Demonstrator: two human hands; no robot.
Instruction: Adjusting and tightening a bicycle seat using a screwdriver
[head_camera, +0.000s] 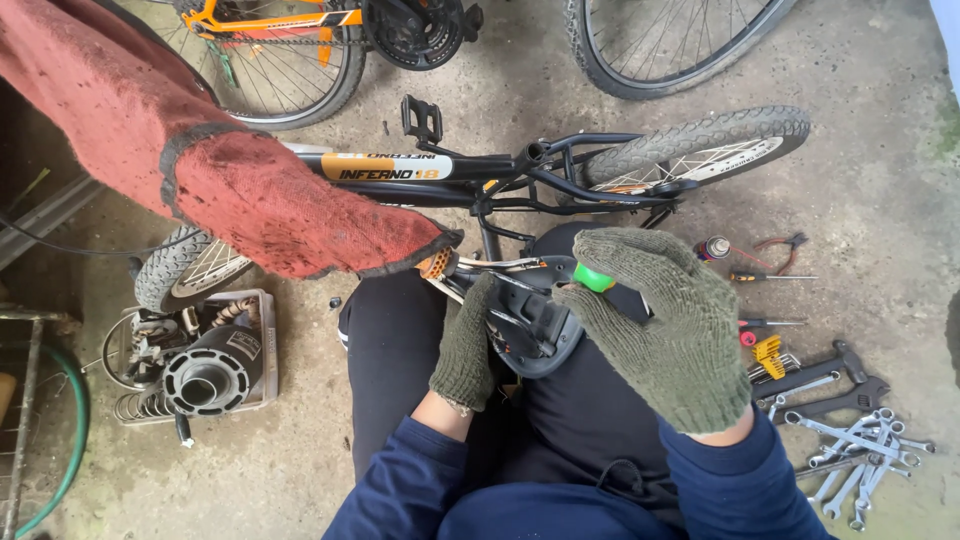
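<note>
Bare concrete floor (520, 60), pretty grubby. Just right of the gloved fingers (640, 262) there's a scatter of wrenches (850, 440), a screwdriver (770, 277), red-handled pliers (780, 245) and a small spray can (712, 248). Well off to their left sits a tray of parts (195, 365). A small bike (480, 175) lies just beyond them.

A red-sleeved arm (230, 170) crosses above the bicycle frame (420, 175), blocking the left approach; wrenches (850, 440) crowd the right floor, which seems open beyond them.

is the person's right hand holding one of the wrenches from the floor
No, the right hand grips a green-handled tool, and the wrenches lie untouched on the floor.
</note>
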